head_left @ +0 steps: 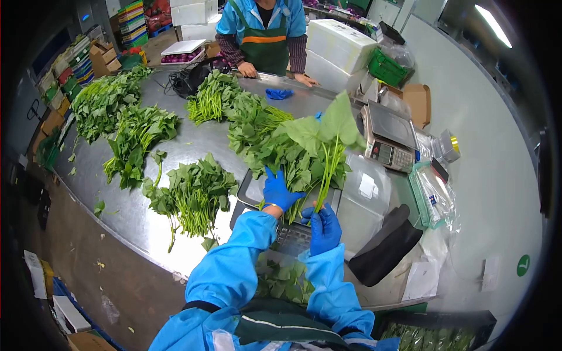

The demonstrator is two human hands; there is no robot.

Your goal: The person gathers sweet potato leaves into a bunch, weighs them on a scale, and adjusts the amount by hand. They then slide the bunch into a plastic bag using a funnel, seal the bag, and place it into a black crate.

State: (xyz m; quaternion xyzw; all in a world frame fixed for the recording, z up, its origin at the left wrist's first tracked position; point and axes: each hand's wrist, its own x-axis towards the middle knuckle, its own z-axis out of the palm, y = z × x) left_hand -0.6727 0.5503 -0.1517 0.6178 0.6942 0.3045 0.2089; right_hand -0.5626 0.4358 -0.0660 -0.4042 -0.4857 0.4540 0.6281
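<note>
My right hand (324, 229), in a blue glove, is closed on the lower stems of a few long leafy greens (331, 158) held upright, their broad leaves at the top. Just left of it, my left hand (280, 191), also gloved in blue, rests with fingers apart on a pile of greens (293, 165). That pile lies on a scale (253, 192), whose keypad (293, 237) shows in front, below my hands. Part of the scale is hidden under the leaves.
More bunches of greens (193, 199) lie on the metal table (202, 143). A second scale (389, 140), a green tray (426, 193) and a black sleeve-like item (386, 245) are on the right. Across the table, a person rests both hands on its edge.
</note>
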